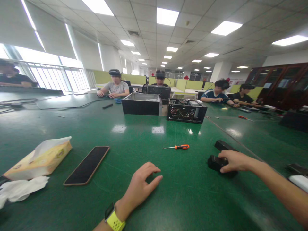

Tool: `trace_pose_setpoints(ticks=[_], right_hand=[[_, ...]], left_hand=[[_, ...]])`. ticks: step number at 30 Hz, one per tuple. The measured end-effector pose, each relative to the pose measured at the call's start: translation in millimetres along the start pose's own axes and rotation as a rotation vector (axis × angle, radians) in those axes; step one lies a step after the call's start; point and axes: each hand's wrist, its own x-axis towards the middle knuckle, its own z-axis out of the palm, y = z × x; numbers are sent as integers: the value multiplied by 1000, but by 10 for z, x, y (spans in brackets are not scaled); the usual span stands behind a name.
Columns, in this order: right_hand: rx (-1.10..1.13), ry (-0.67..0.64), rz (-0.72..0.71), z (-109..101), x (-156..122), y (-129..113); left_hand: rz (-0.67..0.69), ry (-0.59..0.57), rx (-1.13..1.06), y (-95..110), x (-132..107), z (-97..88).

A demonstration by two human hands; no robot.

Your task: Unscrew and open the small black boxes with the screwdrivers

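Observation:
My left hand (141,181) is at the front middle of the green table (183,199), thumb and fingers apart with nothing between them. A smartwatch with a yellow strap (115,221) is on that wrist. On the right, my right hand (232,160) is closed around a black blocky object (216,163) whose kind I cannot make out; my fingers partly cover it. Just behind that hand lies another black oblong piece (223,145). An orange and black screwdriver (182,147) lies between and beyond my hands, its shaft pointing left.
A phone (88,166), a tissue pack (40,158) and a crumpled tissue (22,189) lie to the left. Across the table stand an open black metal case (141,107) and a computer case (186,113). Several people sit around the far side. Another screwdriver (243,117) lies far right.

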Motion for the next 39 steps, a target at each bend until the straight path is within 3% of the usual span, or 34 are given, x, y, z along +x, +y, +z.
trace_pose_setpoints(ticks=[2,5,8,10,14,18,23,30,35,39], right_hand=[[-34,4,-50,83,-71,-252],[-20,-16,-167,163,-191,-815],[194,-2,-383,148,-204,-1372],[340,106,-338,117,-78,-1559],[334,204,-171,204,382,-1466],[282,193,-127,519,686,-1349],[298,264,-165,766,748,-1439],[403,572,-20,794,904,-1227],[632,626,-4,861,997,-1072],[934,664,-25,773,959,-1023]], left_hand=[[-10,-14,0,3,2,10],[-24,-56,-4,2,-6,20],[-1,-132,9,2,-34,16],[31,-190,33,13,-52,12],[100,-271,89,97,-54,49],[105,-319,103,225,-32,140],[70,-288,125,290,-26,161],[37,-268,77,283,-38,80],[31,-229,36,294,-36,132],[28,-189,8,278,-37,87]])
